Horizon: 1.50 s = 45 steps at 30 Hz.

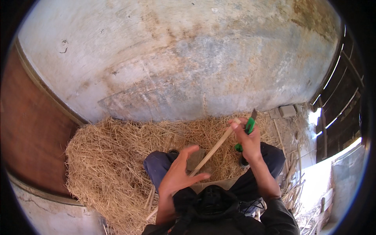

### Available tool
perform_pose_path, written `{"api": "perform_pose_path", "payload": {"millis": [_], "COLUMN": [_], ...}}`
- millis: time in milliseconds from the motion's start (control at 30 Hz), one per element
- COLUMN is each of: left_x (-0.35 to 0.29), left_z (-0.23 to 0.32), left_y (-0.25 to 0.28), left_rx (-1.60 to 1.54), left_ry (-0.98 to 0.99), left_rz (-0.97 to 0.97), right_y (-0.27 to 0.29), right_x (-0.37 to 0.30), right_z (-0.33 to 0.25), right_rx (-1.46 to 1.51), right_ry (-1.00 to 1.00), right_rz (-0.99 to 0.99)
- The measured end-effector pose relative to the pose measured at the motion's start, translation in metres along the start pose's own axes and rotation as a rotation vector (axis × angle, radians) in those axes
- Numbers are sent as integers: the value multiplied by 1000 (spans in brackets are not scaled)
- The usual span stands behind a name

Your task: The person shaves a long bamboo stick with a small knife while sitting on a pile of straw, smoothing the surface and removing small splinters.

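My right hand point(250, 141) is closed round a green-handled utility knife point(249, 126), its dark blade pointing up and away from me. Between the thumb and fingers of that same hand is the far end of a pale, flat wooden strip point(215, 148). The strip slants down to the left, and its near end passes behind my left hand point(181, 172). That hand is open, thumb and fingers spread apart, beside the strip's lower part. Whether its palm touches the strip I cannot tell.
Loose straw point(113, 156) covers the floor, heaped high on the left. A stained pale wall point(196, 70) rises in front. At the left is a brown door-like panel point(35, 133). Grey blocks point(288, 111) sit by the wall at right, and several sticks point(295, 188) lie nearer.
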State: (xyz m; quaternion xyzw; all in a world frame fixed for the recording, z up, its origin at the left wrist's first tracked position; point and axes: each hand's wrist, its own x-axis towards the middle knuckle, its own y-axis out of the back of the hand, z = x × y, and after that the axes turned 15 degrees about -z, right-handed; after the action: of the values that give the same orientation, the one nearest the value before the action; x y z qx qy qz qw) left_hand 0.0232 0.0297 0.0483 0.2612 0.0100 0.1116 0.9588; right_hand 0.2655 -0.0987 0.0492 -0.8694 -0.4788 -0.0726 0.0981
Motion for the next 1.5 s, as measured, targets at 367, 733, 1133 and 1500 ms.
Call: {"api": "perform_pose_path", "payload": {"millis": [367,733,1133,1500], "left_x": [-46,-20,14,20], "left_z": [-9,29,22,32], "left_y": [15,-3,-26,-31], "left_rx": [-232,-614,-252,-99], "left_ry": [147,194,105,128], "left_rz": [-150,-29,215,298], "right_y": [23,-9,-19,-16], "right_x": [25,12,-1,3], "right_z": [-46,-57,-1,4], "right_rx": [-116,-880,-1067,-1059], "right_ry": [142,427,650,659], "right_rz": [65,-330,-392,-346]}}
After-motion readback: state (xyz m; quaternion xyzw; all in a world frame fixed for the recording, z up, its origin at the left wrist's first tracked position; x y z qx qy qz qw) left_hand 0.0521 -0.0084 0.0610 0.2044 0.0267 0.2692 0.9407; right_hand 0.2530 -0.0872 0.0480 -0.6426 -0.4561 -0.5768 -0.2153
